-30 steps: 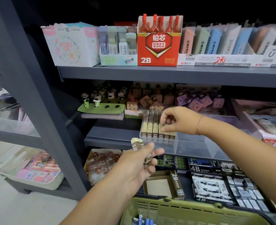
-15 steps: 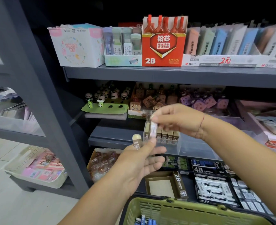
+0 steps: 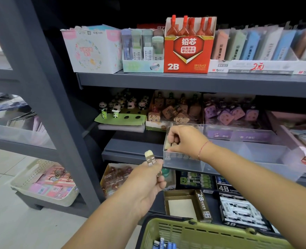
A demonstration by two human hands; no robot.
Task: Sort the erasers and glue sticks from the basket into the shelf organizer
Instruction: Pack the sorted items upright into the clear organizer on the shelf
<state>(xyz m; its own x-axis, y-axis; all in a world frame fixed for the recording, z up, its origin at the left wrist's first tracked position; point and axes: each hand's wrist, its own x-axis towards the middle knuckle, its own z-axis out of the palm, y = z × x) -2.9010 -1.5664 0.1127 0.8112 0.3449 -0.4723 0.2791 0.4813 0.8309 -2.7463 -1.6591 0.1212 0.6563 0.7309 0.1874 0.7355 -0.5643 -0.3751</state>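
**Seating an eraser at the organizer's left end**

The right hand (image 3: 185,141) reaches into the left end of the clear organizer (image 3: 234,159), fingers curled down at the row of erasers (image 3: 179,156) standing there. Whether it pinches one I cannot tell, as the knuckles hide the fingertips. The left hand (image 3: 148,182) hovers just below and left of the organizer. It grips a sleeved eraser (image 3: 149,157) that stands up from its fist, and another end pokes out lower down. The green basket (image 3: 211,230) sits well below the organizer, with blue-wrapped items showing inside.

To do this step well, I judge each eraser should go in upright with its printed face toward the organizer's front wall. It should press against its neighbour so the row is tight and does not topple. Feeding them one at a time from the left hand would suit.

"2B" shows through the organizer's front wall on the erasers. Above the organizer, a red box (image 3: 189,51) reads "铅芯", "2B" and "5PCS×12". Above and to the right, a white tray (image 3: 256,67) carries "M&G" and a red handwritten "2元". Below the organizer, a brown box (image 3: 201,200) says "2B" and black packs (image 3: 224,188) say "4B".
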